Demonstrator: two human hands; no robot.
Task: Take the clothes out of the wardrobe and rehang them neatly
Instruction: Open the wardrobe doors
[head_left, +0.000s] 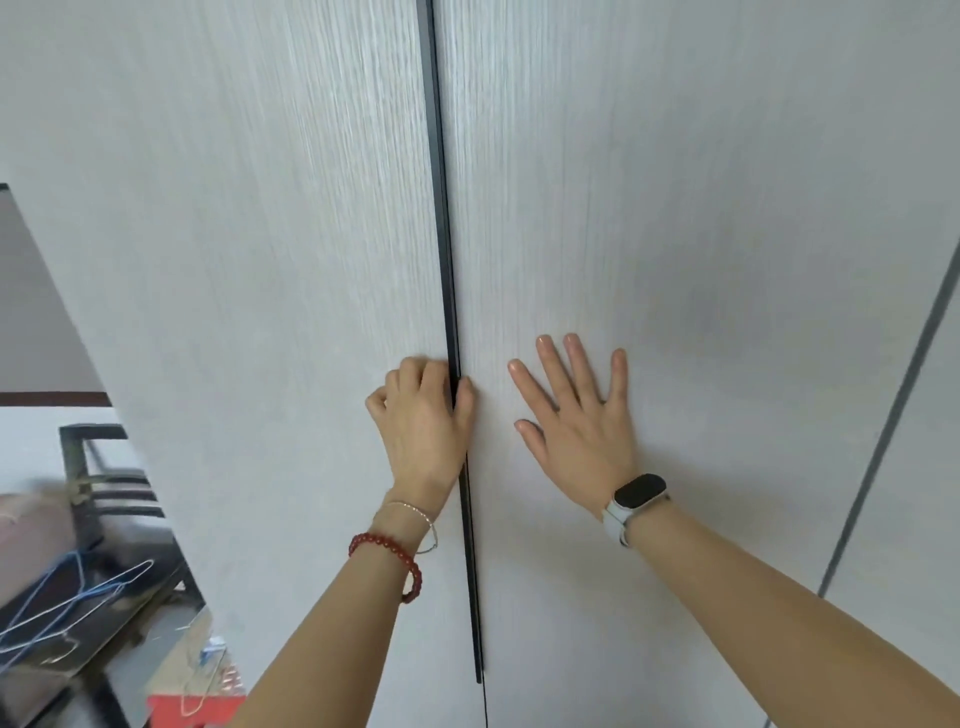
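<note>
Both wardrobe doors (675, 208) closed; left hand (423, 421) grips handle strip (448, 291).

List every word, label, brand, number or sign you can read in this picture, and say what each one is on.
None can be read.
Watch on the right wrist: its screen is dark, with no digits or brand visible.
Wardrobe doors: plain wood grain, with no label or sign.
Red box at the lower left: any print is too blurred to read.
Cardboard beside it: small marks, too blurred to read.
</note>
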